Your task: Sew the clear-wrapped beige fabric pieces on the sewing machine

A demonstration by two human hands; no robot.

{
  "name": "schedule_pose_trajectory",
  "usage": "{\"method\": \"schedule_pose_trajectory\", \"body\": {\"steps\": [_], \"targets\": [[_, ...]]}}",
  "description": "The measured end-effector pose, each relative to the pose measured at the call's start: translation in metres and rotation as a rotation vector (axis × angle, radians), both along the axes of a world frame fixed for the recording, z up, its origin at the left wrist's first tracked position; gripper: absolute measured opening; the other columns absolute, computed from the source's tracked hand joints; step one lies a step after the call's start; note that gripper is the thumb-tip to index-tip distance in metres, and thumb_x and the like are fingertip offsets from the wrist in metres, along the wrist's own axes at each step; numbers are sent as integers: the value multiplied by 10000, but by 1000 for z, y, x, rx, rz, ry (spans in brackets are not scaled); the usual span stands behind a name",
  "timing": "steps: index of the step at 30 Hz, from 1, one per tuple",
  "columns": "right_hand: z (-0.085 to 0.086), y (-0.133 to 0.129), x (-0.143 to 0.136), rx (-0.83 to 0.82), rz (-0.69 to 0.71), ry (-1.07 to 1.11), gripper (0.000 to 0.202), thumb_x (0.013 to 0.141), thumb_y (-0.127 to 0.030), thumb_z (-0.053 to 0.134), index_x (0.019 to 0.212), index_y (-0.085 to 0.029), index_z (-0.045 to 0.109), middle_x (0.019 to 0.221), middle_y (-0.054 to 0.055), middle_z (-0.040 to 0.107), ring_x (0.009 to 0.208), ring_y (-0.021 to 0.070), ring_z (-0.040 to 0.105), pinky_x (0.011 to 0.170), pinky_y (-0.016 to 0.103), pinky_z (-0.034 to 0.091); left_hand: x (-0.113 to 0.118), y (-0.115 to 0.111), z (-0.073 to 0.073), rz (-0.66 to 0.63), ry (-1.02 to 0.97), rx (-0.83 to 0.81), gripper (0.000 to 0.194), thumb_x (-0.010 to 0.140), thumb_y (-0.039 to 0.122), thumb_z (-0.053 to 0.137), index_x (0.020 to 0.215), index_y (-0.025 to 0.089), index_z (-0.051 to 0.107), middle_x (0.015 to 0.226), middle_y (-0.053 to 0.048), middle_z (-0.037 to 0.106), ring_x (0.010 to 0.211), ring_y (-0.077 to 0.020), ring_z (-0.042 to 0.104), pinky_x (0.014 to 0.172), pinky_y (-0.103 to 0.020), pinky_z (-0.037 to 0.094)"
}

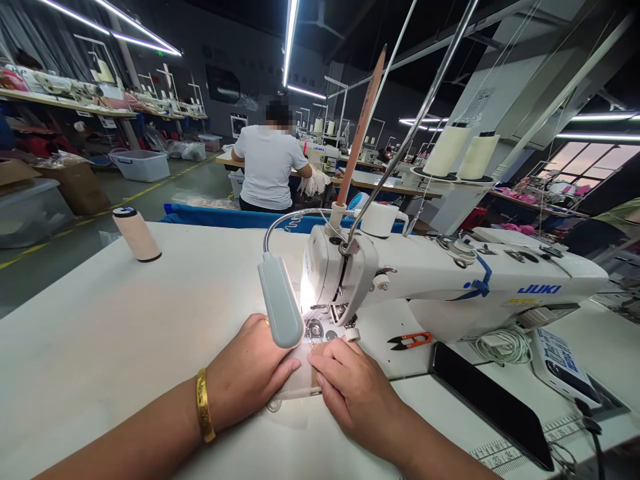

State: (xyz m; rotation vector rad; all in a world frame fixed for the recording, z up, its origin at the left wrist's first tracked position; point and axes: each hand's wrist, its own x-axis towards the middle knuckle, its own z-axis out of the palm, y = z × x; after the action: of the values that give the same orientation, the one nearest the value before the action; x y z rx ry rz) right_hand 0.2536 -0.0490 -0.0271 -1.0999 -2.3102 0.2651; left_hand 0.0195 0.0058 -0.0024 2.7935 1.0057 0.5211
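Observation:
Both hands rest at the needle area of a white sewing machine [430, 267]. My left hand [253, 370], with a gold bracelet at the wrist, lies left of the presser foot; its thumb points right and the lamp head [281, 303] hides most of its fingers. My right hand [353, 387] has its fingers bent together over a small tan piece [316, 379] just in front of the foot. Pale, sheer material [295, 385] lies between the hands. Whether the left fingers press on it is hidden.
A peach thread cone [137, 235] stands at the back left of the table. Right of the hands are orange snips [411, 341], a black phone [490, 403], a coiled cable [503, 345] and a printed ruler. A seated person [273, 163] is beyond the table.

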Motion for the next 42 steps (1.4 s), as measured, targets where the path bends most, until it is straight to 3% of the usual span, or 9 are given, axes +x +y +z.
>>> {"method": "schedule_pose_trajectory", "body": {"steps": [17, 33, 38, 42], "targets": [[1, -2, -1, 3, -14, -31, 218, 961, -20, 486, 964, -213, 587, 922, 58, 614, 827, 224, 527, 706, 322, 468, 2, -4, -1, -15, -64, 85, 148, 954, 149, 547, 935, 214, 678, 1133, -82, 782, 977, -286, 729, 906, -480, 577], [0, 0, -2, 39, -18, -38, 226, 1005, -46, 442, 987, -209, 598, 894, 57, 617, 785, 226, 522, 696, 350, 465, 3, -2, -1, 20, -45, 112, 140, 971, 159, 543, 935, 208, 669, 1110, -88, 780, 996, -314, 705, 880, -505, 537], [-2, 0, -1, 52, -5, -30, 317, 1016, -47, 447, 1212, -213, 632, 913, 54, 629, 799, 237, 541, 698, 362, 458, -3, -7, -3, -60, -111, 76, 155, 988, 166, 506, 900, 216, 623, 1010, -47, 741, 950, -283, 659, 855, -449, 478], [-4, -1, 2, 62, 18, -15, 360, 1016, -35, 447, 1276, -213, 620, 918, 54, 629, 809, 239, 533, 692, 361, 441, -6, -15, -7, -116, -135, -18, 135, 936, 178, 582, 811, 205, 538, 887, -5, 675, 776, -205, 586, 732, -346, 414]]}}
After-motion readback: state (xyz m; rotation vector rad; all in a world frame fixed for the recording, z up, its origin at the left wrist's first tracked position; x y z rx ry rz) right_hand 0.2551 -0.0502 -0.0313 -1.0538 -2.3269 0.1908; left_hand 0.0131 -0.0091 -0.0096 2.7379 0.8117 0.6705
